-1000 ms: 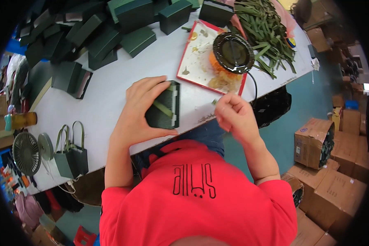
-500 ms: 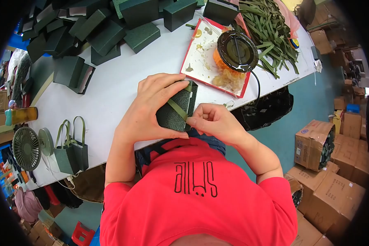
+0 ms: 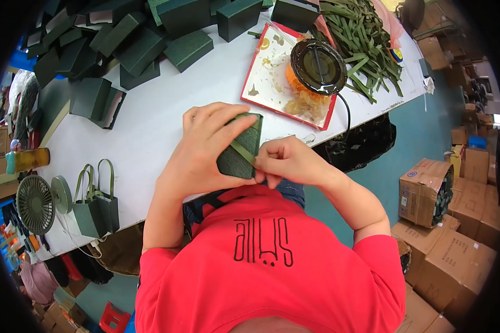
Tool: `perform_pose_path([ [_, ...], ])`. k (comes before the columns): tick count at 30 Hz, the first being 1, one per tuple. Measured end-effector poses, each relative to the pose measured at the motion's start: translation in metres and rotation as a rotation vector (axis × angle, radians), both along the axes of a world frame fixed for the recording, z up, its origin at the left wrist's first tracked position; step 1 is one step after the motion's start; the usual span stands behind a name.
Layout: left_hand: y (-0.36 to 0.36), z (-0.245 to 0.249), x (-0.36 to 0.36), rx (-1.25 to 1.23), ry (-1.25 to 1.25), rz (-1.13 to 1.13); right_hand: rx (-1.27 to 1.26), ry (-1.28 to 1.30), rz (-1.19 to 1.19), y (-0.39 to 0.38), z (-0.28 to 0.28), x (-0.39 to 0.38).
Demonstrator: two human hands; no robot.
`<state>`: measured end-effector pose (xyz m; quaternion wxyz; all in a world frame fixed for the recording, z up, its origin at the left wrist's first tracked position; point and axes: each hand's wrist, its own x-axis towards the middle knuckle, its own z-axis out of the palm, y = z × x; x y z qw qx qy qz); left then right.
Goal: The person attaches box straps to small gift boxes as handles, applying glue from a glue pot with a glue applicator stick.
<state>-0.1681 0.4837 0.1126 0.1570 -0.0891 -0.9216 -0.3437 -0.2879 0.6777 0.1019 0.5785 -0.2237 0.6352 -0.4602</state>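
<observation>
My left hand [image 3: 203,145] is wrapped around a small dark green box [image 3: 238,161], fingers over its far edge and thumb along its near edge. Across the box's textured face runs a flat olive-green ribbon [image 3: 242,151]. At the box's right edge, my right hand [image 3: 286,161] is closed, thumb and forefinger pinching the ribbon's end. The box is held just over the table's front edge, close to my body. Its underside is hidden.
Beyond my hands, a glue pot [image 3: 319,67] stands on a red-rimmed tray [image 3: 255,83]. Many loose ribbons [image 3: 361,39] lie at the back right, and green boxes [image 3: 189,50] at the back left. Small handled bags [image 3: 94,213] and a fan [image 3: 35,204] stand left.
The box has tilted in my left hand, so its right side shows less. My right hand has stayed at the right edge with the ribbon, its lower fingers spreading a little.
</observation>
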Motion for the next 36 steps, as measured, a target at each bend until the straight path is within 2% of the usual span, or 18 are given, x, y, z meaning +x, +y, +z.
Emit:
perform_pose_path([
  [2,-0.004,-0.002,0.002,0.011,0.013,0.057,-0.173,0.043,-0.135,0.004,-0.005,0.002],
  [4,-0.007,-0.004,0.004,0.015,0.023,0.105,-0.280,0.510,-0.298,0.008,-0.001,0.006],
  [6,-0.008,-0.004,0.004,0.014,0.032,0.139,-0.331,0.817,-0.340,0.023,-0.002,0.006],
  [7,-0.008,-0.004,0.003,-0.002,0.024,0.151,-0.337,0.480,-0.315,0.030,0.005,0.014],
  [8,-0.008,-0.003,0.003,-0.017,0.016,0.162,-0.214,0.160,-0.246,0.033,0.015,0.019],
  [10,-0.006,-0.003,0.002,-0.035,0.012,0.161,-0.010,-0.076,-0.018,0.028,0.009,0.026],
  [13,-0.001,-0.001,0.000,-0.029,0.034,0.145,-0.079,-0.249,-0.203,0.017,-0.008,0.038],
  [16,0.002,-0.001,0.001,-0.033,0.033,0.148,-0.224,-0.393,-0.479,0.021,-0.021,0.039],
  [17,0.001,-0.001,0.002,-0.054,0.016,0.151,-0.300,-0.470,-0.668,0.017,-0.016,0.040],
  [21,-0.001,0.001,0.006,-0.086,-0.020,0.170,-0.431,-0.632,-1.013,0.026,-0.025,0.022],
  [28,-0.009,-0.005,0.018,-0.071,-0.049,0.240,-0.492,-0.552,-1.196,0.050,-0.027,-0.001],
  [36,-0.012,-0.007,0.026,-0.075,-0.075,0.254,-0.521,-0.328,-1.231,0.057,-0.032,-0.019],
])
